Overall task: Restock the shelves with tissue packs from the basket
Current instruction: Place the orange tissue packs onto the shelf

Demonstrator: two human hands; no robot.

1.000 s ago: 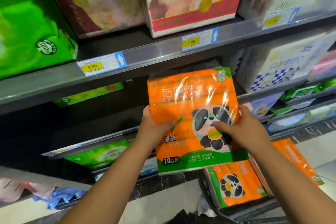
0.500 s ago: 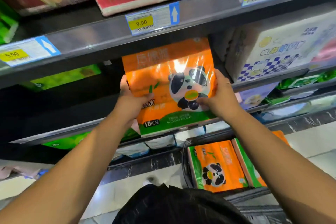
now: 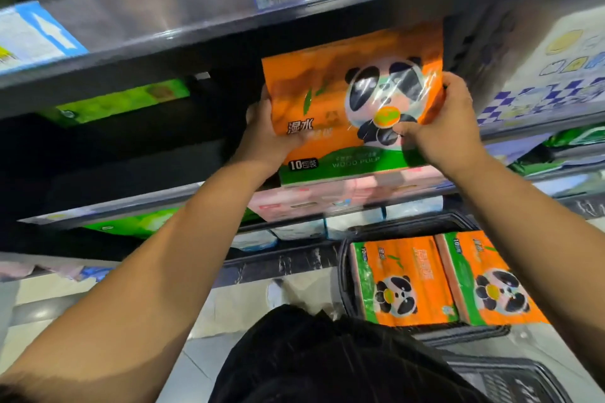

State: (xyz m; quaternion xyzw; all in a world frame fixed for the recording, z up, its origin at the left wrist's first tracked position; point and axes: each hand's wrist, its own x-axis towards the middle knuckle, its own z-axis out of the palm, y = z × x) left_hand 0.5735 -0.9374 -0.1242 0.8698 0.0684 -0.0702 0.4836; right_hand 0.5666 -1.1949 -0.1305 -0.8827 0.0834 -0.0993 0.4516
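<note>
The orange panda tissue pack (image 3: pixel 330 101) stands upright in the shelf opening, with its top just under the grey shelf rail (image 3: pixel 147 26) and its green bottom band above a row of pink packs (image 3: pixel 327 199). The left hand (image 3: pixel 268 137) grasps its left edge, and the right hand (image 3: pixel 442 127) grasps its right side with the thumb on the panda print. Lower right, a black basket (image 3: pixel 343 258) holds a second panda pack (image 3: pixel 402 285) and a third panda pack (image 3: pixel 491 281), lying flat side by side.
</note>
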